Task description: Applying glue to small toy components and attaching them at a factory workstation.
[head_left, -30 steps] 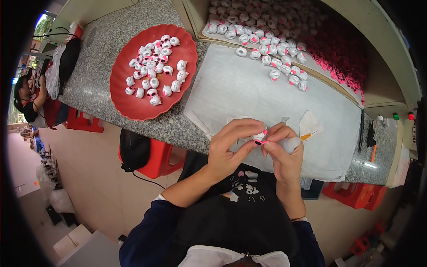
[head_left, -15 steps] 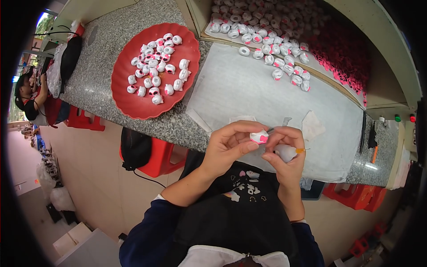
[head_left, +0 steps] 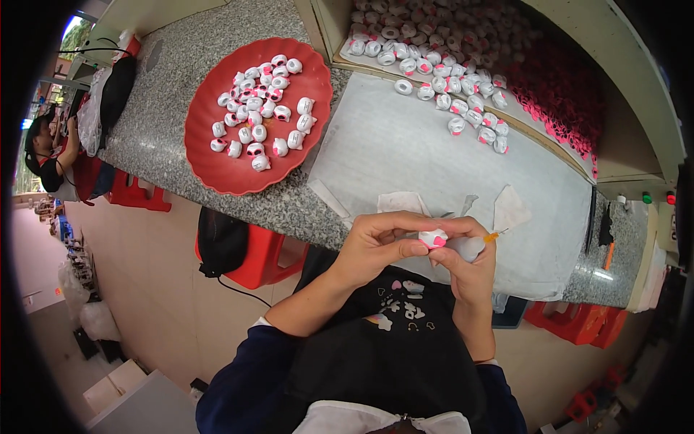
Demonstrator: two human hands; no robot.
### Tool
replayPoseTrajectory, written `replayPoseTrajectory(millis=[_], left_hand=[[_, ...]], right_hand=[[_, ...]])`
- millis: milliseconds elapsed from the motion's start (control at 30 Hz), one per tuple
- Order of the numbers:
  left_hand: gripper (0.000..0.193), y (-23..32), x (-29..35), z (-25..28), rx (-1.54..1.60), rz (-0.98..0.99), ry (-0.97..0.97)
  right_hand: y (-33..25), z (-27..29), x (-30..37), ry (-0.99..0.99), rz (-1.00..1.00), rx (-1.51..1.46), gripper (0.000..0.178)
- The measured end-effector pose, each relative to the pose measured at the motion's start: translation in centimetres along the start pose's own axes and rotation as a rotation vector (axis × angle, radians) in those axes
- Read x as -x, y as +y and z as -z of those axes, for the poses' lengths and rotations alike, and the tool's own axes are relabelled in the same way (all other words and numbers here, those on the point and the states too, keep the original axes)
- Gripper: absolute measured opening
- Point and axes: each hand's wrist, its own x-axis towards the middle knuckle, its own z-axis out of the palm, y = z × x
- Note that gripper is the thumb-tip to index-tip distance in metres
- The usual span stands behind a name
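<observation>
While the left hand (head_left: pixel 379 242) and right hand (head_left: pixel 470 264) pinched the white-and-pink piece (head_left: pixel 433 239) between their fingertips, the needle-tipped bottle (head_left: pixel 470 249) in the right palm might have leaked if squeezed.

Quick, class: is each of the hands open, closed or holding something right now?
Left hand: closed, pinching the white-and-pink piece.
Right hand: holding the bottle, also touching that piece.

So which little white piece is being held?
The pink-marked piece held between left hand and right hand; the others lie on the red plate or in and before the shelf.
</observation>
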Motion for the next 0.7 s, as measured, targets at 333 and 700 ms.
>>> replayPoseTrajectory(millis=[333, 700], left_hand=[[0.028, 0.3, 0.1, -0.2, -0.101, -0.029, 0.026], [0.025, -0.5, -0.2, 0.2, -0.039, -0.068, 0.050]], right_hand=[[0.1, -0.2, -0.2, 0.045, -0.016, 0.073, 0.025], [0.6, -0.2, -0.4, 0.059, -0.006, 0.115, 0.024]])
